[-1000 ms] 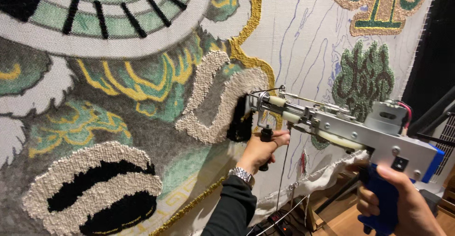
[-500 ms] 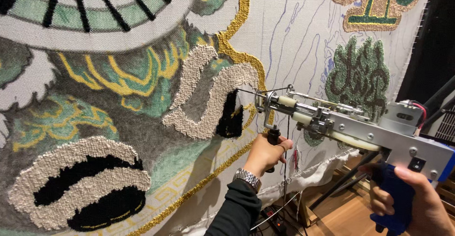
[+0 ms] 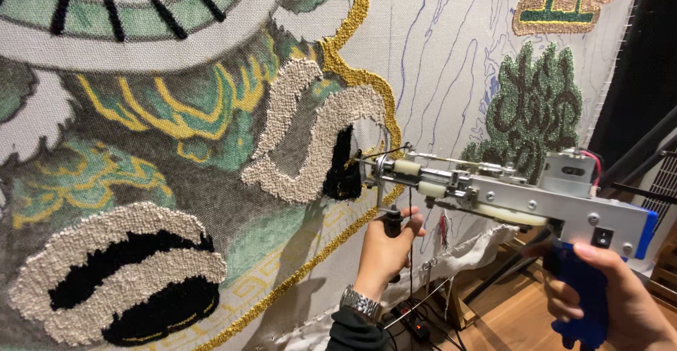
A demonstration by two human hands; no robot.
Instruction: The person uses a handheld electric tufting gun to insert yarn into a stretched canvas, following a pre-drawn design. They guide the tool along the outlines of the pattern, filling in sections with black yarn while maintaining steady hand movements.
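Since the earlier frame, the silver metal tufting gun with a blue handle (image 3: 493, 192) has slid down and to the right across the stretched pale tufting cloth (image 3: 437, 47), and the black tufted patch (image 3: 344, 164) at its nose has grown taller.

Now the gun lies nearly level in front of the cloth, nose pointing left. Its body is a flat silver plate with round screw heads, a black rocker switch near the back and a blue end cap. Cream-coloured cylindrical parts and thin steel rods run along the top towards the needle end, where a wire loop foot presses against the cloth just beside the black patch. That patch sits inside a curved band of cream looped pile (image 3: 296, 136), edged by a gold yarn outline (image 3: 352, 62).

The left hand (image 3: 386, 252) is wrapped closed around the short black front grip under the gun's nose; a silver wristwatch (image 3: 361, 301) shows on that wrist above a dark sleeve. The right hand (image 3: 620, 301) is curled tight around the blue rear grip at the lower right.

Further right on the cloth is a dark green tufted tree shape (image 3: 536, 104), with blue drawn guide lines (image 3: 451, 62) between it and the gold outline.
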